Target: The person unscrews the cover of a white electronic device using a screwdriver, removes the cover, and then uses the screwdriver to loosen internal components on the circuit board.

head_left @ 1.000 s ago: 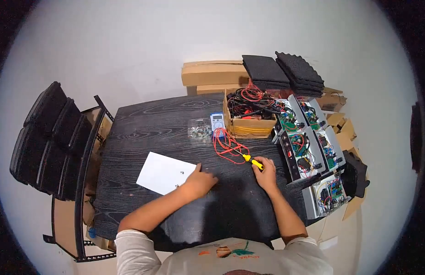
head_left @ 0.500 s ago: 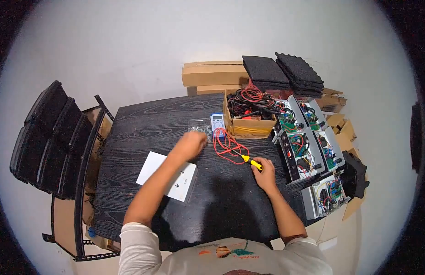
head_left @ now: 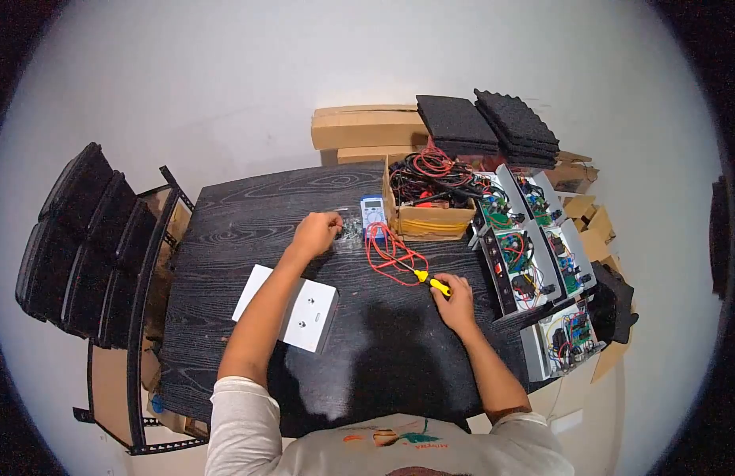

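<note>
My left hand point(head_left: 317, 233) is just left of a clear plastic tray point(head_left: 350, 239) with small shiny pieces in it. Its fingers are pinched together; whatever they hold is too small to make out. My right hand point(head_left: 455, 301) is closed around the handle of a yellow and black screwdriver point(head_left: 432, 282), whose shaft points up and left over a loop of red test leads point(head_left: 375, 267). Those leads lie by a blue multimeter point(head_left: 373, 213). Under my left forearm sits a white box-like panel point(head_left: 310, 321) with a few holes or fittings in its face.
A cardboard box point(head_left: 433, 224) full of cables stands at the table's back right. Several open metal cases point(head_left: 528, 270) with circuit boards line the right side. Black foam sheets point(head_left: 459, 120) are stacked behind. A rack point(head_left: 145, 293) with black cases is at the left.
My left hand has shifted left, from over the tray's front to beside it. My right hand keeps its hold on the screwdriver, nearly still.
</note>
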A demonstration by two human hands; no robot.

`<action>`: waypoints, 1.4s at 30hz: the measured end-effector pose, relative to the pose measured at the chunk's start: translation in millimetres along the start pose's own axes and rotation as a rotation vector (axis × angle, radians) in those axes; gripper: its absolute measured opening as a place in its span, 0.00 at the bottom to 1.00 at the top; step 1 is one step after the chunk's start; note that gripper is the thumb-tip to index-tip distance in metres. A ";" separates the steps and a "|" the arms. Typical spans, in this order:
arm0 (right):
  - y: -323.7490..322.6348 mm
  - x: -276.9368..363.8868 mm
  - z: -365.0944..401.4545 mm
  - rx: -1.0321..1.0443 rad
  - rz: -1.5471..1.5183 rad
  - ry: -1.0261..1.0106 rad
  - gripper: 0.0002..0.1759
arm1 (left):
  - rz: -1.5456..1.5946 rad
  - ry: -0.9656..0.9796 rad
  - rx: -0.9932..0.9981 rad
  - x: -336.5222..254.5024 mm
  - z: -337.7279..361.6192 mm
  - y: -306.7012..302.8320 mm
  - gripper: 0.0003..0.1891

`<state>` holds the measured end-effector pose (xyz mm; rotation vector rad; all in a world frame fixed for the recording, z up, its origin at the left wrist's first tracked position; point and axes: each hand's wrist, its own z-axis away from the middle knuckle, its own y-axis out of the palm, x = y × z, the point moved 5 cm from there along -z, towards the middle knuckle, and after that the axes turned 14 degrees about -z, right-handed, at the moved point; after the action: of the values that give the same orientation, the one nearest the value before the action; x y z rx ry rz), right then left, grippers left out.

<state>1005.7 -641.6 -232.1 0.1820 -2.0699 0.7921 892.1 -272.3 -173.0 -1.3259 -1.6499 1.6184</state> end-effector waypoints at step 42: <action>11.2 63.6 10.9 0.009 0.111 -0.314 0.23 | 0.062 0.084 -0.553 -4.6 200.5 -101.7 0.18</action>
<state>955.7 -629.1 -191.7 0.2089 -2.3886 0.8857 691.8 -356.1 -114.6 -1.6890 -2.1094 1.1510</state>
